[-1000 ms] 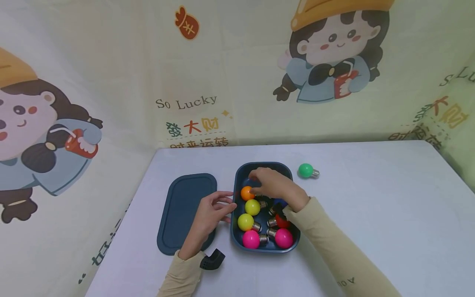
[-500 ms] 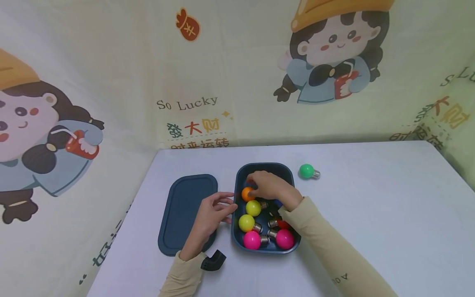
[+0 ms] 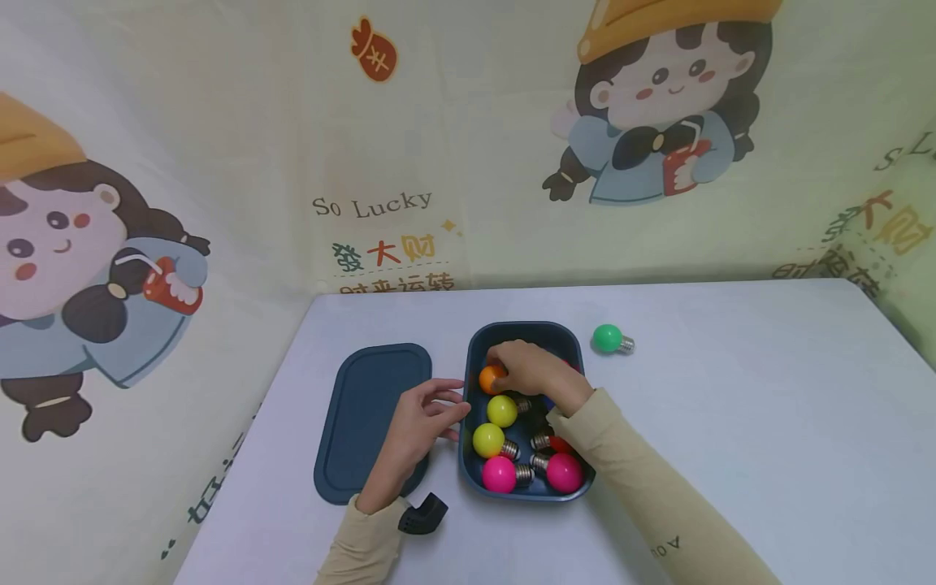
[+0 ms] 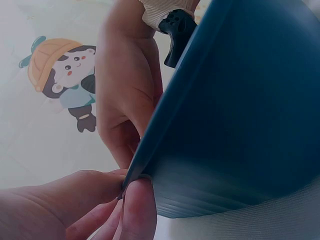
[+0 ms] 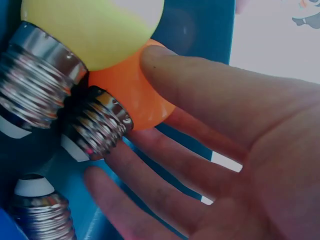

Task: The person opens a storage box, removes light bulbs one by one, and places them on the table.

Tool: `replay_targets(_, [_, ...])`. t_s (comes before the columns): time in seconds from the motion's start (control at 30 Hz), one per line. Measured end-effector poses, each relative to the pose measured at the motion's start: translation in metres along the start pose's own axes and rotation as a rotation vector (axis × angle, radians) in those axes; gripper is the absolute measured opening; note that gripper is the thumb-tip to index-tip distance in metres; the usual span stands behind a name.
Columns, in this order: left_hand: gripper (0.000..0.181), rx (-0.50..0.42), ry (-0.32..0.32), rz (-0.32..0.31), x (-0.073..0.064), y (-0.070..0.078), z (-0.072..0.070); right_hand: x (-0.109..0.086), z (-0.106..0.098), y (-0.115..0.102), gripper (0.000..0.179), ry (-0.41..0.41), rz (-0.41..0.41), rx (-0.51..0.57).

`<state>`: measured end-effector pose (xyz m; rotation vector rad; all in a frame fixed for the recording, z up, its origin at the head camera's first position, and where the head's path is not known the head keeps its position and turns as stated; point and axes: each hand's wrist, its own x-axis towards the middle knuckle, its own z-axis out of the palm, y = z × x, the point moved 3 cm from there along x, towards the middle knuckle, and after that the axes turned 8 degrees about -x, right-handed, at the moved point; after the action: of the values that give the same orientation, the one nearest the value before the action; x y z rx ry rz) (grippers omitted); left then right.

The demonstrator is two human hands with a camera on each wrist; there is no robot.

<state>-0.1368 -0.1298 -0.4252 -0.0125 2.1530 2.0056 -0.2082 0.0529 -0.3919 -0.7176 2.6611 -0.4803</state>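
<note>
My right hand [image 3: 532, 370] reaches into the far part of the dark blue plastic box [image 3: 528, 498]. In the right wrist view its thumb lies on top of an orange light bulb [image 5: 132, 92] and its fingers pass beneath it, gripping it beside the metal screw base. A yellow bulb [image 5: 95, 30] sits right against the orange one. On the box's left side, my left hand [image 3: 417, 418] pinches the rim between thumb and fingers, seen up close in the left wrist view. Yellow, pink and red bulbs [image 3: 561, 444] lie in the box, several partly under the right sleeve.
The box's flat dark blue lid [image 3: 373, 406] lies to the left, partly behind the left hand. A green bulb [image 3: 608, 338] rests on the white table beyond the box's right side. A printed cloth [image 3: 504, 162] hangs behind the table.
My right hand has lowered slightly and closed its fingers on the orange bulb, which has shifted a little. The left hand stays at the box rim.
</note>
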Motion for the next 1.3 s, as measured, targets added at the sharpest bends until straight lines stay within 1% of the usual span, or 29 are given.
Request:
replay_targets(0.33, [0.039, -0.008, 0.006, 0.013, -0.001, 0.001, 0.001, -0.005, -0.006, -0.007, 0.028, 0.052, -0.046, -0.018])
replay_targets(0.63, [0.037, 0.010, 0.012, 0.014, -0.001, 0.003, 0.000, -0.019, -0.019, -0.017, 0.035, 0.099, -0.033, -0.069])
replay_targets(0.8, [0.037, 0.015, 0.013, 0.019, -0.001, 0.003, -0.001, -0.029, -0.026, -0.017, 0.035, 0.149, -0.052, -0.087])
replay_targets(0.9, [0.038, 0.021, 0.015, 0.019, -0.001, 0.003, -0.001, -0.035, -0.028, -0.016, 0.034, 0.182, -0.071, -0.116])
replay_targets(1.13, [0.038, 0.016, 0.009, 0.010, -0.001, 0.004, 0.000, -0.046, -0.032, -0.007, 0.035, 0.223, -0.098, -0.106])
replay_targets(1.3, [0.037, 0.025, 0.002, 0.013, 0.000, 0.003, 0.000, -0.052, -0.035, -0.004, 0.037, 0.236, -0.076, -0.122])
